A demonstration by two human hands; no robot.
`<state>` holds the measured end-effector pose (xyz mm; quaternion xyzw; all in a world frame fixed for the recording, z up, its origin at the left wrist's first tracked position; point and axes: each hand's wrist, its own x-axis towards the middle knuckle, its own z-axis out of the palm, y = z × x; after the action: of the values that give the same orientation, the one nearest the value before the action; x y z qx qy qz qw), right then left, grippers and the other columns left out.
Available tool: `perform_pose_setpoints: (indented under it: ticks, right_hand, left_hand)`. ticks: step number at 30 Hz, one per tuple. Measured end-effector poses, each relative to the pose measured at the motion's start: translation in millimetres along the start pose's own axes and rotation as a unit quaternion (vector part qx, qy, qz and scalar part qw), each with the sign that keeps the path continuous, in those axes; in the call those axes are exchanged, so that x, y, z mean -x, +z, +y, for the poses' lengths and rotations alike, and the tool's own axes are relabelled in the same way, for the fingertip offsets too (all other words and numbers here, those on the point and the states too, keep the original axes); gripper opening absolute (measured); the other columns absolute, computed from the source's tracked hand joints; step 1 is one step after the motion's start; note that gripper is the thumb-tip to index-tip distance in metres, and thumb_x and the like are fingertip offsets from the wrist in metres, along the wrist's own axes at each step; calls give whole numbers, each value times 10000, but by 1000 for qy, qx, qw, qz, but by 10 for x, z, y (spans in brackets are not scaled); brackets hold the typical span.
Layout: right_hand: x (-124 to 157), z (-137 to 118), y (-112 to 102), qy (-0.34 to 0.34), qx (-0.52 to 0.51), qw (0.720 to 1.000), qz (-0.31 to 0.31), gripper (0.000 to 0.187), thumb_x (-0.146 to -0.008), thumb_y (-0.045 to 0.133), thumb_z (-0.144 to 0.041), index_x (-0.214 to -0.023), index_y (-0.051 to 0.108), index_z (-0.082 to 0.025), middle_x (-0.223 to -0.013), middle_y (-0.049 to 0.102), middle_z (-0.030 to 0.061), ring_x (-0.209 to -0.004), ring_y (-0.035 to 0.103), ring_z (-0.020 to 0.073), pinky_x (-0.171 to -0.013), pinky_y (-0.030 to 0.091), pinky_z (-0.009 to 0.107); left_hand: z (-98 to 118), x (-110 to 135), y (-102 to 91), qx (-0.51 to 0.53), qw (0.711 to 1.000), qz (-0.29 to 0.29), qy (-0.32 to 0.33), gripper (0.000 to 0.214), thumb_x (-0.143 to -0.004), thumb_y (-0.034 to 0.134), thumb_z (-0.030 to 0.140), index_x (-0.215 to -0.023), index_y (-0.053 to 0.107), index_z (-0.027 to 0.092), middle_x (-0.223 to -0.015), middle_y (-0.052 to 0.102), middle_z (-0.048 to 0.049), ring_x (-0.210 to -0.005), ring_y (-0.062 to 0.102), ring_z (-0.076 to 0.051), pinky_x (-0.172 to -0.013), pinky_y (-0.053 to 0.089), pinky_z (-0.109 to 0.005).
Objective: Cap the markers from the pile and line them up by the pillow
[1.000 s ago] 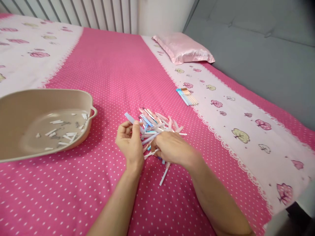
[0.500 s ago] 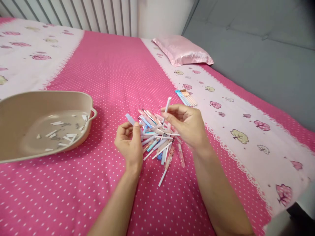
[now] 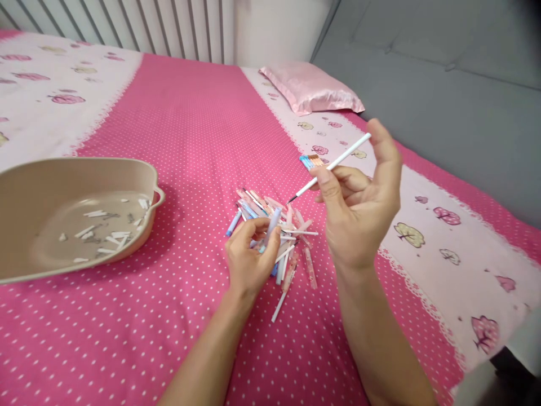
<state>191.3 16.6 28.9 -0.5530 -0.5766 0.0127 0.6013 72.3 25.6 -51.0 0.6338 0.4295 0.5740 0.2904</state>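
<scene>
A white pen refill with a dark tip is pinched between the thumb and fingers of my right hand. The refill slants, its tip pointing down and left over the pile, and my raised index finger is at its upper end. Low at the near-left side of the pile, my left hand grips a pale lavender pen barrel, whose lower part is hidden by the fingers. Around and beyond the left hand lies a loose pile of pen parts in pink, blue and white.
A beige plastic basin with several small white pieces and springs stands at the left. Blue and orange pens lie side by side behind my right hand. A pink pillow rests against the grey headboard on the pink dotted bedspread.
My right hand has moved up and right, turning the white refill so its dark tip shows. My left hand has moved right over the pile with the lavender barrel.
</scene>
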Motion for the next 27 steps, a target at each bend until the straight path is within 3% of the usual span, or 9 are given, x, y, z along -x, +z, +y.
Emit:
perform_pose_setpoints:
  ticks: [5,14,20,27]
  right_hand:
    - [3,-61,-9,-33,52,998,2,658,-936,442,-272,-1471,82,-407,-1345,483,53,-914,638,177,-710,574,314]
    - [8,-57,9,-36,26,999,-21,630,-915,459,-230,-1453,181,-403,-1433,406,41,-906,638,171,-717,581,323]
    - [20,-62,28,-52,65,996,14,613,-916,448,-209,-1445,206,-402,-1398,445,33,-905,637,170,-721,580,321]
    - [20,-54,15,-55,62,997,3,582,-913,457,-212,-1430,252,-383,-1395,452,37,-915,637,172,-738,569,323]
  left_hand:
    - [0,5,-4,-8,1000,-8,22,93,-781,633,253,-838,648,182,-727,669,-19,-622,597,-124,-618,486,-249]
    - [4,1,1,-8,999,-5,35,84,-776,639,237,-836,647,179,-734,673,-19,-623,592,-118,-613,485,-240]
    - [3,2,1,-11,1000,-2,29,83,-767,645,247,-822,648,185,-728,676,-19,-616,592,-124,-605,477,-244]
    - [13,2,3,-12,1000,-2,21,82,-766,640,246,-822,654,187,-730,677,-23,-622,594,-126,-611,479,-249]
